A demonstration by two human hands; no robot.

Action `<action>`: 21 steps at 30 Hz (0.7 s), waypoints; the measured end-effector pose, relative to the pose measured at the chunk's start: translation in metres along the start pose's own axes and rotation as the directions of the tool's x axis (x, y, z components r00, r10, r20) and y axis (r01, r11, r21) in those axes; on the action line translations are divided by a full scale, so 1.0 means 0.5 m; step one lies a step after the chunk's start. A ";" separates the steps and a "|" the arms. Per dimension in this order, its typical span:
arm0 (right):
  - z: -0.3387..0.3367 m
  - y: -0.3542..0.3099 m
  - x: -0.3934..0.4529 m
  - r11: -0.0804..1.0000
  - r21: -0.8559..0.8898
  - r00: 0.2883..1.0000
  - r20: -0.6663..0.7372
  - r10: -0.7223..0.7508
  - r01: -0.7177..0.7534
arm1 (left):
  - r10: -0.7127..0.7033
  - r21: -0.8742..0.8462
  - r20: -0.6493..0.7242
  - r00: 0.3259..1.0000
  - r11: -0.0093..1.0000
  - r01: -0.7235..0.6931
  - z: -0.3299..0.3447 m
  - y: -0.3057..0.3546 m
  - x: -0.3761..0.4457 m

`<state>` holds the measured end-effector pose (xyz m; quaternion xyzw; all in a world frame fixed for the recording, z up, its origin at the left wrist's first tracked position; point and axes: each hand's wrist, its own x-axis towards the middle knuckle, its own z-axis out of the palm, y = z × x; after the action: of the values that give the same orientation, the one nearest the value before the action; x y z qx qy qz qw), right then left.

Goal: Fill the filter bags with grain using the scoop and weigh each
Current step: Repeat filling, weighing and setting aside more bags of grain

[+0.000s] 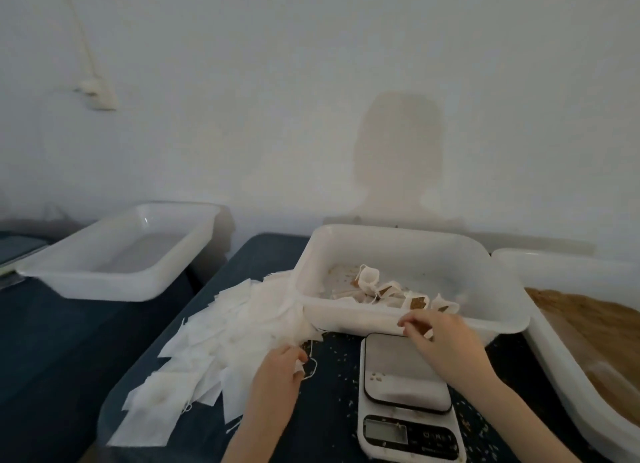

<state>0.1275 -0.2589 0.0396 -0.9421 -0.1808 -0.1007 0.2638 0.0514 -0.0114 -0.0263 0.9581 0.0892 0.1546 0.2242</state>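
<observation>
Left hand (277, 369) pinches an empty filter bag (298, 367) at the edge of the loose pile of bags (221, 341) left of the scale (407, 393), drawstring dangling. Right hand (440, 334) hovers over the scale's far end, fingers curled; whether it holds anything, I can't tell. That bag looks featherlight and limp, best pinched at its mouth.

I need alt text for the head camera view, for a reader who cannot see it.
A person's left hand pinches an empty filter bag from a pile, while the right hand reaches over a kitchen scale toward a white tray of filled bags. A tray of grain stands at right.
</observation>
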 end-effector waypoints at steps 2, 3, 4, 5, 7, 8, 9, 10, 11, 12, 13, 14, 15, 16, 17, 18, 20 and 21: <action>0.011 -0.010 -0.012 1.000 0.013 0.999 0.046 -0.014 0.013 | -0.015 0.074 -0.005 1.000 0.997 0.015 -0.013 -0.020 -0.011; 0.015 -0.013 -0.018 1.000 0.014 0.998 0.068 -0.013 0.012 | -0.032 0.120 0.004 0.999 0.992 0.032 -0.019 -0.031 -0.016; 0.020 -0.015 -0.023 1.000 0.020 0.996 0.089 -0.008 0.006 | -0.054 0.154 0.025 0.998 0.987 0.049 -0.023 -0.043 -0.019; 0.025 -0.016 -0.026 1.000 0.028 0.994 0.113 -0.004 0.001 | -0.072 0.162 0.053 0.996 0.985 0.063 -0.024 -0.052 -0.021; 0.035 -0.021 -0.033 0.999 0.033 0.987 0.162 -0.005 -0.001 | -0.078 0.134 0.090 0.993 0.989 0.066 -0.023 -0.059 -0.023; 0.040 -0.025 -0.035 0.999 0.032 0.984 0.179 -0.009 0.003 | -0.073 0.118 0.086 0.994 0.991 0.063 -0.023 -0.059 -0.024; 0.044 -0.030 -0.037 0.999 0.031 0.982 0.187 -0.015 0.009 | -0.070 0.102 0.065 0.995 0.993 0.063 -0.025 -0.058 -0.025; 0.048 -0.035 -0.039 0.999 0.030 0.982 0.188 -0.020 0.015 | -0.077 0.081 0.031 0.997 0.994 0.074 -0.028 -0.056 -0.027; 0.051 -0.040 -0.042 0.999 0.031 0.982 0.189 -0.025 0.019 | -0.090 0.057 -0.010 0.996 0.994 0.090 -0.032 -0.053 -0.028; 0.054 -0.045 -0.044 0.999 0.039 0.980 0.195 -0.026 0.019 | -0.105 0.026 -0.052 0.993 0.994 0.107 -0.038 -0.048 -0.028; 0.057 -0.049 -0.046 0.998 0.055 0.977 0.210 -0.025 0.014 | -0.114 -0.008 -0.096 0.989 0.993 0.114 -0.047 -0.041 -0.027; 0.061 -0.054 -0.048 0.997 0.077 0.973 0.231 -0.023 0.006 | -0.115 -0.045 -0.143 0.983 0.993 0.109 -0.056 -0.033 -0.026; 0.064 -0.060 -0.049 0.995 0.100 0.967 0.252 -0.023 -0.003 | -0.109 -0.079 -0.188 0.976 0.992 0.095 -0.066 -0.025 -0.023; 0.067 -0.066 -0.050 0.992 0.123 0.964 0.267 -0.023 -0.010 | -0.098 -0.110 -0.229 0.969 0.991 0.074 -0.076 -0.015 -0.021; 0.069 -0.074 -0.049 0.988 0.155 0.962 0.273 -0.026 -0.018 | -0.083 -0.144 -0.263 0.961 0.989 0.046 -0.086 -0.004 -0.019; 0.069 -0.082 -0.049 0.978 0.209 0.962 0.271 -0.033 -0.025 | -0.059 -0.183 -0.289 0.956 0.983 0.006 -0.094 0.009 -0.018; 0.066 -0.104 -0.046 0.922 0.382 0.965 0.260 -0.041 -0.064 | 0.014 -0.251 -0.288 0.958 0.964 -0.090 -0.101 0.042 -0.019; 0.064 -0.116 -0.044 0.873 0.477 0.966 0.258 -0.035 -0.096 | 0.060 -0.275 -0.264 0.963 0.952 -0.134 -0.099 0.063 -0.019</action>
<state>0.0875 -0.2021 0.0333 -0.8533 -0.2180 0.0756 0.4676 0.0289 -0.0214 0.0279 0.8904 0.0458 0.2975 0.3414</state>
